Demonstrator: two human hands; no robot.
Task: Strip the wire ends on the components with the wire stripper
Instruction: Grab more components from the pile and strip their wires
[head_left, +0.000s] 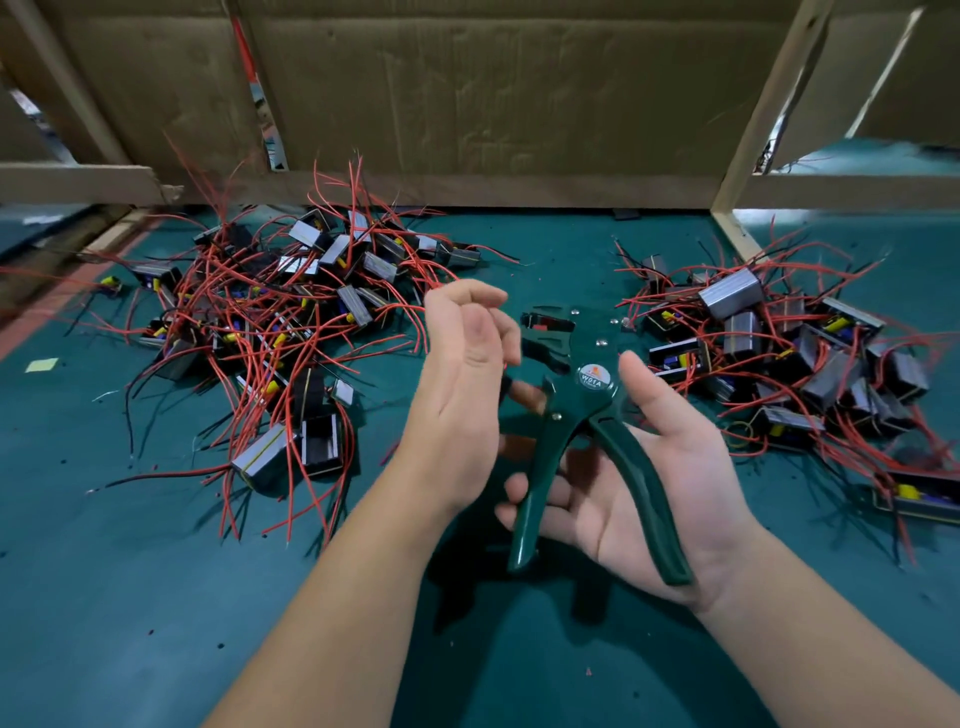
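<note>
Seemingly mid-job, the right hand (660, 483) grips the wire stripper (592, 384) by one handle above the surface (156, 597), the left hand (457, 395) hovers loosely curled and empty, and two piles of components (291, 312) likely still wait.

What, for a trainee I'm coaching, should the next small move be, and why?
Probably the left hand should pick one component from the left pile: it seems empty, while the right hand holds the wire stripper, handles spread, no wire visibly in its head.
</note>
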